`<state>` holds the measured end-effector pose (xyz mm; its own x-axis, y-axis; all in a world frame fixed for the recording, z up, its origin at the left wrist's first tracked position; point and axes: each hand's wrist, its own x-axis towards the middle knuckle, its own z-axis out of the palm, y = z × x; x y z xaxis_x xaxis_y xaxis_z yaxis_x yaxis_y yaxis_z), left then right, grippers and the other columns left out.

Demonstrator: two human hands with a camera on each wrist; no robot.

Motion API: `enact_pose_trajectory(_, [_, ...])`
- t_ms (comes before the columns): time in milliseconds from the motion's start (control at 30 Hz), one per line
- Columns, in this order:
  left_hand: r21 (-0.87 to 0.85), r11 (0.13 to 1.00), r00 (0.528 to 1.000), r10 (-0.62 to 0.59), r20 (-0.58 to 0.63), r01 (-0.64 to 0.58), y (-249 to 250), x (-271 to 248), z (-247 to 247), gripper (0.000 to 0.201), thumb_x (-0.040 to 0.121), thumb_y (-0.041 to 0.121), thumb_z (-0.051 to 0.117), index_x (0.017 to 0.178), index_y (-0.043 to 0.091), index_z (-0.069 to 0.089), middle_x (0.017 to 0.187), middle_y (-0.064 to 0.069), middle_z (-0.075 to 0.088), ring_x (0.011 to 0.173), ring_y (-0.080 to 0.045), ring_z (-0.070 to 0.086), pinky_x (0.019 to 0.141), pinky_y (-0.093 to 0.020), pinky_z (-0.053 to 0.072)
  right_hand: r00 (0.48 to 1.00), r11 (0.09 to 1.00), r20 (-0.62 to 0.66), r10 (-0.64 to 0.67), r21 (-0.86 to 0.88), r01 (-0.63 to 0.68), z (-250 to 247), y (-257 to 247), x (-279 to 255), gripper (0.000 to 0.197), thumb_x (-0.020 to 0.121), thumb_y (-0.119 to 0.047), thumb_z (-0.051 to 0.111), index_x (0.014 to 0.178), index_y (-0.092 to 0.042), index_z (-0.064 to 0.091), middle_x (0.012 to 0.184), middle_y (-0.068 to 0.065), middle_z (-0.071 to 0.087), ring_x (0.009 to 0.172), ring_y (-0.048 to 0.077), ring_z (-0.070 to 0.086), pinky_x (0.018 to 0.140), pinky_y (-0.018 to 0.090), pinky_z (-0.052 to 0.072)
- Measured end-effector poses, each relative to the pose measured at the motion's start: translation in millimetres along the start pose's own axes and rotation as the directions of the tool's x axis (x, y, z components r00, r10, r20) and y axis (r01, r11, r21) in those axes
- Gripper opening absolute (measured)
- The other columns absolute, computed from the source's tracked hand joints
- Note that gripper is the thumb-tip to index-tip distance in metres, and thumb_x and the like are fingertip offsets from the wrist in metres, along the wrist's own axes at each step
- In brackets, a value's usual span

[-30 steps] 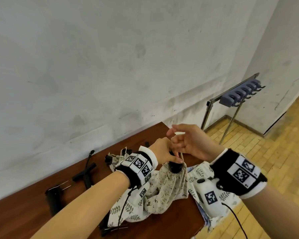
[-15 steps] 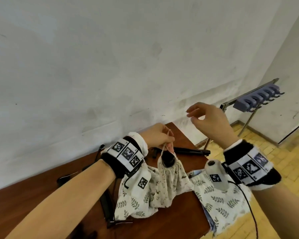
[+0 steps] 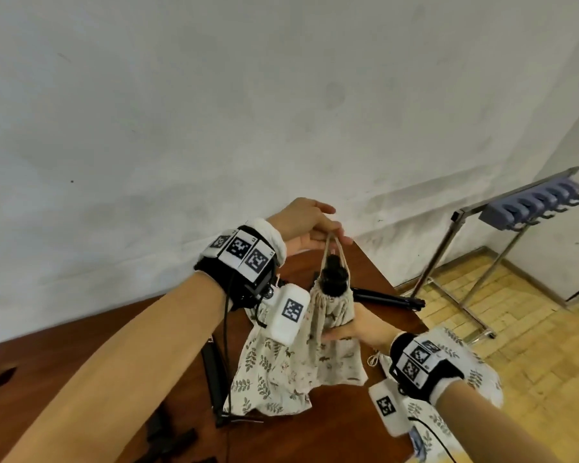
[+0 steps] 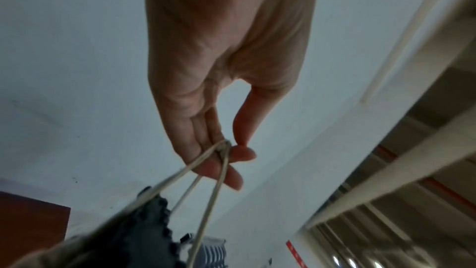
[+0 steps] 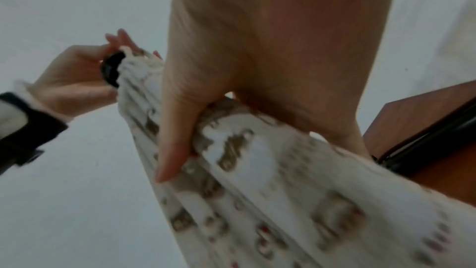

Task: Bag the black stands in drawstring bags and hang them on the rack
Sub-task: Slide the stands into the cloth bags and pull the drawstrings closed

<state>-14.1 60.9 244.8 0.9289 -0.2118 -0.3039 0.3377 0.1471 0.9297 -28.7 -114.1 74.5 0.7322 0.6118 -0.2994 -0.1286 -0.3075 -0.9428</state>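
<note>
In the centre of the head view, the black stand [image 3: 332, 277] sticks out from the gathered mouth of a soft printed drawstring bag [image 3: 328, 332]. The left hand [image 3: 310, 228] pinches the thin cord [image 3: 334, 243] between its fingers [image 4: 233, 154] to pull it tight, while the right hand [image 3: 358, 329] grips the cloth below, probably to hold it back, above the brown bench [image 3: 365, 439].
</note>
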Motion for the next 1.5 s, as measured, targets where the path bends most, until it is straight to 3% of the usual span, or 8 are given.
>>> enact_pose_trajectory(234, [-0.375, 0.908, 0.935, 0.048, -0.352, -0.188, -9.5, 22.5, -106.8, 0.016, 0.094, 0.000, 0.046, 0.109, 0.004, 0.043, 0.075, -0.015, 0.069, 0.072, -0.027, 0.069, 0.073, -0.033, 0.055, 0.995, 0.995, -0.013, 0.100, 0.029, -0.099, 23.4, -11.8, 9.7, 0.042, 0.080, -0.013, 0.073, 0.121, -0.019, 0.064, 0.114, -0.001, 0.071, 0.102, 0.018, 0.068, 0.094, 0.039, 0.053])
enact_pose_trajectory(400, [0.137, 0.949, 0.890, -0.208, -0.406, 0.284, -64.2, 28.5, -183.0, 0.038, 0.098, 0.042, 0.043, 0.122, 0.013, 0.044, 0.095, -0.010, 0.071, 0.087, -0.024, 0.062, 0.074, -0.031, 0.047, 0.949, 0.917, 0.014, 0.316, 0.251, -0.310, 55.1, 7.2, 45.4, 0.050, 0.081, -0.018, 0.070, 0.129, -0.022, 0.056, 0.114, 0.008, 0.071, 0.102, 0.029, 0.068, 0.089, 0.045, 0.055])
enact_pose_trajectory(600, [0.108, 0.801, 0.685, -0.424, -0.592, 0.589, -171.5, 12.1, -252.0, 0.044, 0.098, 0.029, 0.046, 0.134, 0.003, 0.044, 0.102, -0.011, 0.057, 0.086, -0.026, 0.053, 0.075, -0.035, 0.043, 0.833, 0.792, 0.101, 0.545, 0.265, -0.550, 71.5, 38.7, 98.5, 0.031, 0.086, -0.022, 0.068, 0.116, -0.016, 0.062, 0.108, 0.018, 0.071, 0.094, 0.033, 0.068, 0.082, 0.045, 0.056])
enact_pose_trajectory(667, [0.097, 0.749, 0.628, -0.469, -0.621, 0.655, -204.9, 7.5, -260.3, 0.044, 0.096, 0.019, 0.051, 0.132, -0.005, 0.044, 0.098, -0.017, 0.055, 0.076, -0.029, 0.054, 0.073, -0.039, 0.046, 0.800, 0.783, 0.077, 0.596, 0.170, -0.599, 76.8, 51.2, 115.9, 0.035, 0.087, -0.023, 0.067, 0.120, -0.016, 0.059, 0.106, 0.017, 0.071, 0.092, 0.032, 0.068, 0.084, 0.044, 0.056])
enact_pose_trajectory(834, [0.166, 0.577, 0.528, -0.545, -0.651, 0.800, -263.5, 10.7, -273.0, 0.066, 0.086, 0.026, 0.066, 0.139, -0.002, 0.037, 0.139, -0.021, 0.045, 0.124, -0.037, 0.049, 0.103, -0.043, 0.044, 0.879, 0.811, -0.123, 0.461, -0.345, -0.473, 80.6, 79.7, 148.6, 0.055, 0.083, -0.044, 0.068, 0.128, -0.016, 0.056, 0.118, 0.004, 0.065, 0.110, 0.026, 0.062, 0.100, 0.041, 0.048])
enact_pose_trajectory(1067, [0.391, 0.405, 0.556, -0.474, -0.683, 0.826, -298.2, 40.0, -252.0, 0.065, 0.084, 0.045, 0.066, 0.128, 0.001, 0.050, 0.130, -0.015, 0.056, 0.118, -0.030, 0.055, 0.094, -0.032, 0.045, 0.911, 0.790, -0.102, 0.400, -0.465, -0.399, 55.4, 146.8, 172.8, 0.078, 0.067, -0.063, 0.059, 0.133, -0.022, 0.049, 0.118, 0.001, 0.065, 0.105, 0.020, 0.064, 0.092, 0.042, 0.053])
enact_pose_trajectory(1301, [0.416, 0.452, 0.593, -0.383, -0.708, 0.789, -330.4, 36.6, -247.1, 0.044, 0.083, 0.023, 0.069, 0.118, -0.002, 0.060, 0.119, -0.020, 0.062, 0.110, -0.033, 0.060, 0.085, -0.034, 0.048, 0.822, 0.750, -0.102, 0.561, -0.357, -0.556, 45.4, 109.6, 142.3, 0.077, 0.096, -0.033, 0.052, 0.153, -0.007, 0.007, 0.154, 0.006, 0.029, 0.133, 0.027, 0.041, 0.089, 0.020, 0.041])
enact_pose_trajectory(1501, [0.368, 0.550, 0.622, -0.394, -0.677, 0.750, -273.2, 29.6, -244.8, 0.059, 0.073, 0.017, 0.077, 0.120, -0.007, 0.049, 0.120, -0.023, 0.056, 0.107, -0.037, 0.057, 0.084, -0.037, 0.049, 0.865, 0.781, -0.127, 0.486, -0.380, -0.495, 36.7, 97.3, 116.1, 0.042, 0.097, 0.000, 0.032, 0.139, -0.002, 0.040, 0.137, 0.017, 0.050, 0.076, 0.011, 0.051, 0.054, 0.008, 0.045])
